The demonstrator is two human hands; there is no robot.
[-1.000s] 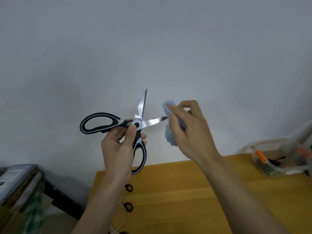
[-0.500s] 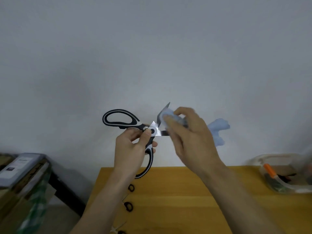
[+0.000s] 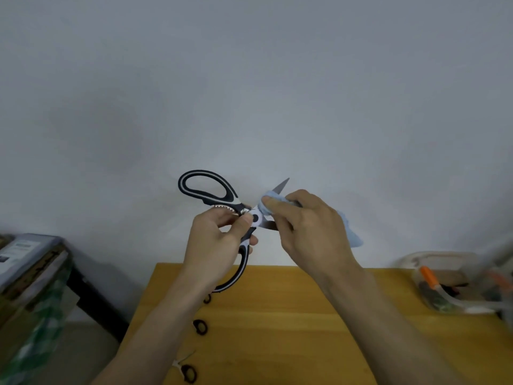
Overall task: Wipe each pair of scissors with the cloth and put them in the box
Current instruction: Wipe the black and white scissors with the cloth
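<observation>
My left hand (image 3: pixel 215 243) grips large black-and-white kitchen scissors (image 3: pixel 206 188) near the pivot, held up in front of the wall with the blades spread apart. My right hand (image 3: pixel 311 232) pinches a light blue cloth (image 3: pixel 352 236) around one blade close to the pivot; that blade's tip pokes out above my fingers. The other blade is mostly hidden behind my right hand. A clear plastic box (image 3: pixel 447 282) with orange-handled and dark scissors inside stands at the table's right.
A yellow wooden table (image 3: pixel 291 329) lies below my arms. Small black scissor handles (image 3: pixel 200 326) lie along its left side, with another pair (image 3: pixel 187 372) nearer to me. Cardboard boxes (image 3: pixel 30 273) stand on the left, beyond the table's edge.
The view has tilted down a little. My right hand has slid the cloth from the blade's outer end in toward the pivot. The scissors have turned, so the upper handle loop points further up.
</observation>
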